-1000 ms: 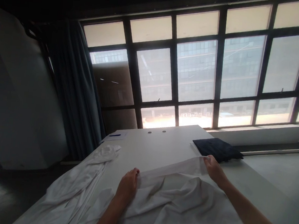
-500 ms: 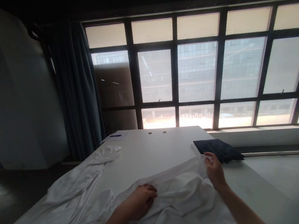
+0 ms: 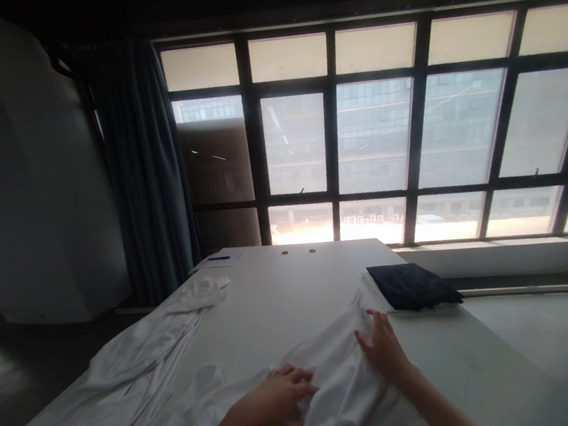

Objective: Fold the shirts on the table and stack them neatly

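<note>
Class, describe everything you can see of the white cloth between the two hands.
The white cloth looks thin, soft and slightly see-through. It lies loosely rumpled on the white table, with creases and raised folds. Its far end narrows to a crumpled tip, short of the folded dark cloth. The left hand lies over it; the right hand is at its right edge, fingers spread. Its near part runs out of view.

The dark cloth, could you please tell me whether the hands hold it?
No, the dark cloth lies beyond the right hand, and that hand and the left hand are at the white cloth.
</note>
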### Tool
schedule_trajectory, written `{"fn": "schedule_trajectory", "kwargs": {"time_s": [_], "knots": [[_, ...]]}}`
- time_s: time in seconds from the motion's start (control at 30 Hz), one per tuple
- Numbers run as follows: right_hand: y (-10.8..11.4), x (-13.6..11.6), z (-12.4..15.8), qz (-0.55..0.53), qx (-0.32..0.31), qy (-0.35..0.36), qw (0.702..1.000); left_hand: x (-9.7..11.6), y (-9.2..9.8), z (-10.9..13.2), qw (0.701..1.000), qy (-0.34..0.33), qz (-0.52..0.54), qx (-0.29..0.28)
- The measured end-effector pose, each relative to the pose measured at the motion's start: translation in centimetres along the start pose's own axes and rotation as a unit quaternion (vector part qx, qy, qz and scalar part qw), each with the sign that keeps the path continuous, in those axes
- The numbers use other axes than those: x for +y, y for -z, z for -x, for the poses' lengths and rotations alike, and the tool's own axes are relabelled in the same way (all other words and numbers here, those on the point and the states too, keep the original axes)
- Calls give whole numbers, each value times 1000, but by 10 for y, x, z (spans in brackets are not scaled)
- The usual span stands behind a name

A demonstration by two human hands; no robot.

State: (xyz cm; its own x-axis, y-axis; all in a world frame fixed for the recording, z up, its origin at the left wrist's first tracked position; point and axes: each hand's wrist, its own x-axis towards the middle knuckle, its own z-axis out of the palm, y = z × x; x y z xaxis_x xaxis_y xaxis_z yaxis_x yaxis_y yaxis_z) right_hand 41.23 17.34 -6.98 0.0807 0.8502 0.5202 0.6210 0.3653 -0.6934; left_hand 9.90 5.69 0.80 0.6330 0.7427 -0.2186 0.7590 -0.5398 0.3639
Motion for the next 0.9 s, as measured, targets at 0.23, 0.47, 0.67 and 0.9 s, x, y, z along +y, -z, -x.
{"fn": "schedule_trajectory", "kwargs": {"time_s": [0.23, 0.47, 0.67, 0.9], "knots": [[18, -15, 8, 172, -220, -38, 959, -44, -3, -12, 990, 136, -28, 15], [58, -14, -8, 113, -360, 13, 926, -100, 2, -8, 923, 346, -88, 142], [82, -3, -33, 76, -296, 19, 952, -93, 22, 2, 881, 381, -144, 240], [101, 3, -57, 56, -119, -39, 991, -75, 46, 23, 950, 272, -68, 134]]}}
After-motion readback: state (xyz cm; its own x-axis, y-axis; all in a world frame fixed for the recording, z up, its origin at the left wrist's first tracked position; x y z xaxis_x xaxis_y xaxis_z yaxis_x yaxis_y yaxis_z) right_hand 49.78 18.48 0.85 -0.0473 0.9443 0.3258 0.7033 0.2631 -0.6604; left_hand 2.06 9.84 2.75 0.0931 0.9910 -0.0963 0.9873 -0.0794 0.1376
